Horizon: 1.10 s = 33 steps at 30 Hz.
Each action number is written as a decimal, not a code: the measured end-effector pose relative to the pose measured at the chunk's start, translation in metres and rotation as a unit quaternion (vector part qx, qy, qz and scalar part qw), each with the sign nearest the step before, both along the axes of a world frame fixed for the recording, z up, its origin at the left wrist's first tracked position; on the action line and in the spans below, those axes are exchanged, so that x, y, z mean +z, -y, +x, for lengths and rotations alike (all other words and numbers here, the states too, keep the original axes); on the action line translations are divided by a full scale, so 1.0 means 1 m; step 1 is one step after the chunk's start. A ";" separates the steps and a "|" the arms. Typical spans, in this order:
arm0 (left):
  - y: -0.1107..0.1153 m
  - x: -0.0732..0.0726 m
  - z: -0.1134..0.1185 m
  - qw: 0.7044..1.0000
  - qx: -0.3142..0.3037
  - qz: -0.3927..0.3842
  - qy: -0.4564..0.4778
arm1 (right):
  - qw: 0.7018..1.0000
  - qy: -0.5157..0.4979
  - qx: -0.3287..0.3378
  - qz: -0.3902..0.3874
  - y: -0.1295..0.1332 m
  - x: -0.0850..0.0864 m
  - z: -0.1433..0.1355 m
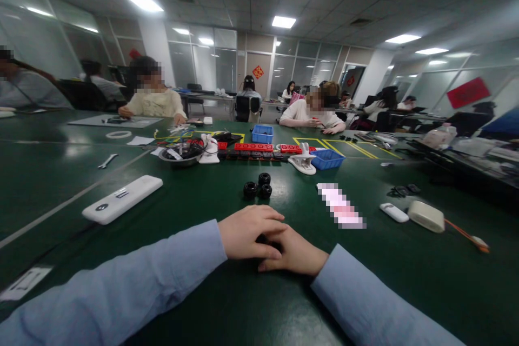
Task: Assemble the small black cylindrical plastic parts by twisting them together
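Observation:
Just below the centre of the head view, my left hand [249, 232] and my right hand [298, 248] touch each other low over the green table [203, 297]. The fingers of both are curled inward, the left ones overlapping the right. Between them is a small dark patch; whether it is an object or shadow is unclear, and the right fingertips are partly hidden. Just beyond the hands, several small black wheel-like pieces [250, 190] stand close together, not touched by either hand.
A white power bank [122, 199] lies left, a phone [340, 205] right. Farther back are a metal bowl [180, 158], red blocks [253, 147], white clamps [303, 161] and blue baskets [327, 158]. A beige case [425, 216] sits right. People sit across the table.

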<state>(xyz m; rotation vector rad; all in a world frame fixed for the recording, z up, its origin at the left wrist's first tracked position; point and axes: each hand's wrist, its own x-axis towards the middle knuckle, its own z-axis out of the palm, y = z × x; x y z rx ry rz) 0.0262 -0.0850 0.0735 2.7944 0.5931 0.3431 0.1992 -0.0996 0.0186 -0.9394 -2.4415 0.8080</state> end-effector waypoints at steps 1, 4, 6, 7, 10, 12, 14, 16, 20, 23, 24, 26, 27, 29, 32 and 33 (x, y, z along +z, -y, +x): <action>0.001 -0.002 0.001 1.000 0.009 0.003 -0.004 | 1.000 0.003 -0.009 -0.003 0.000 -0.001 0.000; 0.003 0.001 0.001 1.000 0.021 0.012 -0.003 | 1.000 0.011 -0.014 0.005 -0.001 0.000 0.000; 0.002 0.011 -0.003 1.000 0.010 0.007 0.013 | 1.000 0.014 -0.002 0.020 -0.001 0.002 0.000; 0.001 0.018 -0.006 1.000 -0.001 0.001 0.016 | 0.999 0.018 0.000 0.027 -0.001 0.004 0.000; -0.005 0.031 -0.015 0.999 -0.021 -0.029 -0.029 | 0.999 0.036 -0.001 0.039 -0.001 0.007 0.001; -0.009 0.033 -0.019 0.996 -0.031 -0.051 -0.073 | 0.998 0.047 -0.003 0.046 0.000 0.007 0.001; -0.013 0.031 -0.021 0.992 -0.032 -0.065 -0.108 | 0.997 0.055 -0.001 0.050 0.000 0.006 0.001; -0.014 0.028 -0.021 0.990 -0.026 -0.069 -0.123 | 0.997 0.059 0.000 0.049 0.000 0.005 0.001; -0.013 0.025 -0.018 0.990 -0.011 -0.051 -0.129 | 0.997 0.059 -0.001 0.046 -0.001 0.004 0.001; -0.011 0.026 -0.016 0.989 -0.011 -0.033 -0.146 | 0.997 0.061 -0.002 0.045 -0.001 0.004 0.001; -0.011 0.027 -0.016 0.988 -0.012 -0.029 -0.152 | 0.997 0.063 -0.003 0.045 -0.001 0.005 0.001; -0.010 0.027 -0.015 0.987 -0.008 -0.020 -0.160 | 0.997 0.065 -0.002 0.045 0.000 0.006 0.001; -0.009 0.027 -0.015 0.987 -0.005 -0.016 -0.162 | 0.997 0.066 -0.002 0.044 0.000 0.007 0.001; -0.007 0.027 -0.015 0.987 0.002 -0.009 -0.160 | 0.997 0.070 -0.004 0.040 0.001 0.008 0.000; -0.004 0.027 -0.014 0.987 0.019 -0.005 -0.157 | 0.997 0.073 -0.006 0.035 0.001 0.009 0.000; -0.003 0.027 -0.013 0.987 0.028 -0.005 -0.155 | 0.997 0.073 -0.006 0.035 0.001 0.009 0.000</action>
